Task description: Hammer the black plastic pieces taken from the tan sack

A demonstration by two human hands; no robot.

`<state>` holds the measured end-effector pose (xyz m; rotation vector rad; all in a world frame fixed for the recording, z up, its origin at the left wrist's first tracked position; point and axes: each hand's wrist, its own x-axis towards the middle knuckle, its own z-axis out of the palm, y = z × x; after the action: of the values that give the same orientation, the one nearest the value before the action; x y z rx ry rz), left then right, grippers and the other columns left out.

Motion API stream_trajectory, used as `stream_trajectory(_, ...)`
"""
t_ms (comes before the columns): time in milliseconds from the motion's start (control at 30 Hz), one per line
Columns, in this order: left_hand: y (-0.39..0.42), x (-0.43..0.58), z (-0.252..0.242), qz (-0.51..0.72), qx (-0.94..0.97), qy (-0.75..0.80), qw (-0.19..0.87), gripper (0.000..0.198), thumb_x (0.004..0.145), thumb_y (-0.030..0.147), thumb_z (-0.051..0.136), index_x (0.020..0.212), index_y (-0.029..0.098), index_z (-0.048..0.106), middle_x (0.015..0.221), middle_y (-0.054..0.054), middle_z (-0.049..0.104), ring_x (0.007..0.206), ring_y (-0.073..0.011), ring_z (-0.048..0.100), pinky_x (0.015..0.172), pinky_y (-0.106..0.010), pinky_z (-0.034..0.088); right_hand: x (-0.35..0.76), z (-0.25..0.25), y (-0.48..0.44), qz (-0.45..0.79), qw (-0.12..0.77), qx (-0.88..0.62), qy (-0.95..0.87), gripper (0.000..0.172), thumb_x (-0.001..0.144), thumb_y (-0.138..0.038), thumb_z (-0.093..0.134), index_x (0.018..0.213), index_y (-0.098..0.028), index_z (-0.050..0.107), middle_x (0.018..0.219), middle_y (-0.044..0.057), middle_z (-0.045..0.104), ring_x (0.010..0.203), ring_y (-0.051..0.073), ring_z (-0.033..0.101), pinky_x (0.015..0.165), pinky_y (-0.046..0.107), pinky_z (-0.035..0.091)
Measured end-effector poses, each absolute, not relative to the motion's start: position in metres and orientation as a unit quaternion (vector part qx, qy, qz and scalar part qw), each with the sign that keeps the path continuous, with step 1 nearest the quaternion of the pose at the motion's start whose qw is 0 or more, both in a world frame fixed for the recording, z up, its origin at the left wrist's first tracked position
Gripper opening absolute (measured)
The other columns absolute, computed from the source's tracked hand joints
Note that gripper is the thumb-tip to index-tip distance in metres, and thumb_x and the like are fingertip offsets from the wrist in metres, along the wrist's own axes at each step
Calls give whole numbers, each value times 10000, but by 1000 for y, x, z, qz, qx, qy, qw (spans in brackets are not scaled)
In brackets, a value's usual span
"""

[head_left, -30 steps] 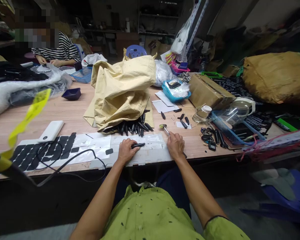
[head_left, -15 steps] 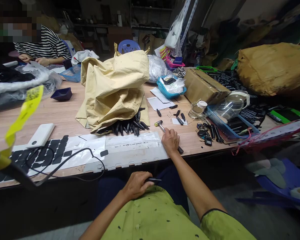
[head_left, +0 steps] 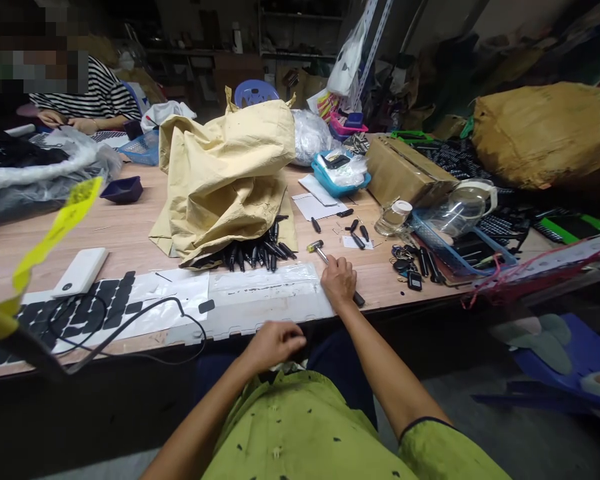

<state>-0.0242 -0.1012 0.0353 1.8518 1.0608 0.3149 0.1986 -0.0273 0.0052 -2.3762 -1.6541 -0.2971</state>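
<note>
My right hand [head_left: 339,282] is closed round the handle of a small hammer [head_left: 321,253] lying at the table's front edge. The hammer's head, with a yellowish face, points away from me, and the dark handle end shows past my palm. My left hand [head_left: 277,343] hovers over my lap, just below the table edge, with its fingers curled and slightly blurred; anything inside them is hidden. Several black pen-like pieces [head_left: 257,255] spill from under a large cream cloth bag [head_left: 225,180]. A clear plastic-covered strip [head_left: 270,303] lies on the table in front of them.
On the left are a white power bank [head_left: 83,270], a black cable [head_left: 130,317] and a sheet of black stickers [head_left: 113,300]. To the right stand a glass jar [head_left: 393,220] and a blue basket [head_left: 503,257]. A co-worker in a striped sleeve [head_left: 105,87] sits across the table.
My left hand has risen a little towards the table edge, and the dark slim piece that stuck out of it no longer shows. My right hand stays on the hammer.
</note>
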Motion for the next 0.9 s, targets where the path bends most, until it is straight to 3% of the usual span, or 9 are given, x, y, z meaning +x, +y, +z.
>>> stream_trajectory(100, -54, -20, 58, 210, 720, 570, 336, 229, 901, 349, 603, 971, 199, 761, 714, -11, 693, 677, -182, 646, 659, -278, 471, 198, 6, -27, -103, 117, -810, -565, 351, 953, -182, 468, 1251, -191, 652, 1041, 127, 590, 965, 256, 491, 748, 338, 329)
stream_trajectory(167, -23, -15, 60, 228, 708, 630, 222, 206, 889, 329, 632, 995, 196, 750, 859, -49, 709, 806, -211, 670, 701, -289, 481, 198, 6, -27, -104, 119, -809, -566, 347, 955, -186, 465, 1246, -190, 653, 1036, 126, 591, 962, 256, 491, 745, 338, 325)
stream_trajectory(333, 17, 2, 49, 173, 729, 656, 86, 192, 879, 327, 647, 969, 189, 743, 1054, -120, 681, 1020, -303, 650, 795, -360, 503, 196, 8, -26, -99, 114, -813, -563, 354, 954, -180, 466, 1257, -197, 649, 1045, 124, 598, 967, 255, 497, 748, 337, 334)
stream_trajectory(500, 12, -2, 38, 166, 744, 643, 75, 168, 871, 239, 598, 949, 186, 738, 1001, -121, 663, 1022, -314, 625, 832, -392, 485, 195, 10, -26, -93, 105, -815, -563, 351, 957, -188, 474, 1266, -203, 639, 1056, 120, 593, 974, 252, 492, 756, 328, 338)
stream_trajectory(633, -3, -25, 29, 194, 766, 603, 107, 119, 853, 267, 635, 895, 209, 729, 953, -102, 656, 990, -312, 608, 824, -402, 473, 196, 10, -26, -89, 115, -813, -563, 352, 957, -188, 456, 1256, -191, 640, 1056, 131, 588, 980, 258, 488, 755, 331, 339)
stream_trajectory(900, -34, -76, 14, 224, 800, 531, 163, 149, 843, 293, 667, 963, 238, 737, 864, -34, 688, 863, -238, 585, 807, -361, 455, 199, 11, -27, -70, 133, -812, -563, 362, 954, -193, 457, 1261, -194, 649, 1056, 131, 583, 989, 258, 485, 763, 331, 348)
